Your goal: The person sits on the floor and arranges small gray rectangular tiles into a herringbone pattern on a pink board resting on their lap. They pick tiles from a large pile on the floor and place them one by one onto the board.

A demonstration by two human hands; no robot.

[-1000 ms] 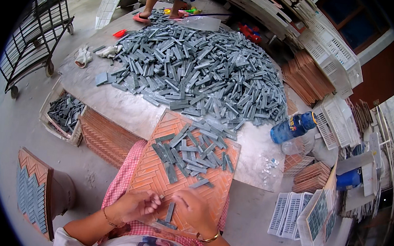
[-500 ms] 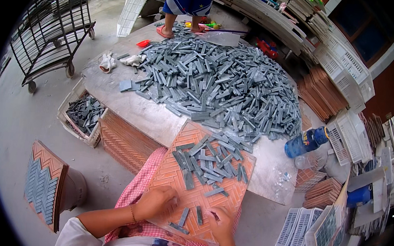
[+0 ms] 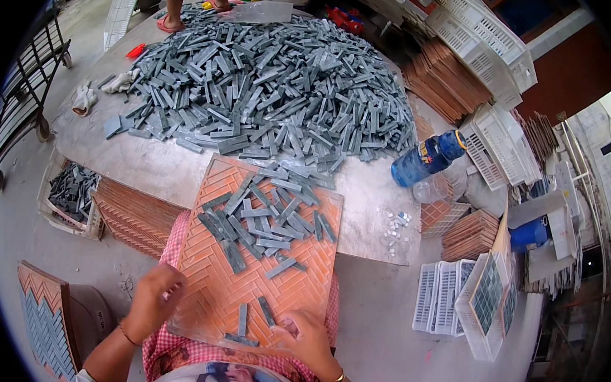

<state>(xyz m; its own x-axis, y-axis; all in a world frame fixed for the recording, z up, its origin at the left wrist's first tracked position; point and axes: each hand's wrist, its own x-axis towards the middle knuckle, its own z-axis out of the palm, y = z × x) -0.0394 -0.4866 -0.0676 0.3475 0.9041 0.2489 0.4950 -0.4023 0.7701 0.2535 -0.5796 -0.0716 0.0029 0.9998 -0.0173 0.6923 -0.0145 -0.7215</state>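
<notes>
On the lap, an orange herringbone-grooved plastic mould tray [image 3: 240,286] rests tilted, far edge against the pale stone counter [image 3: 157,165]. Right hand [image 3: 306,337] sits at the tray's near edge, fingertips [image 3: 287,327] pressing on a slim grey stone tile strip [image 3: 267,310] in a groove; its grip looks like a light pinch on that strip, though the far side is hidden. Left hand [image 3: 153,297] curls over the tray's left edge, grasping it to steady it.

Two more strips seated near the bottom: one upright [image 3: 242,319], one flat along the edge [image 3: 241,340]. Loose heap of grey strips [image 3: 267,220] lies on the tray's upper half; bulk pile [image 3: 270,88] on the counter beyond.

My read for doing this well:
- Match strip angle to groove before pressing; don't force.
- Fill from the near edge upward, row by row.
- Keep left hand clamped so the tray can't rock.
- Pull from the tray's heap, one strip at a time.
</notes>
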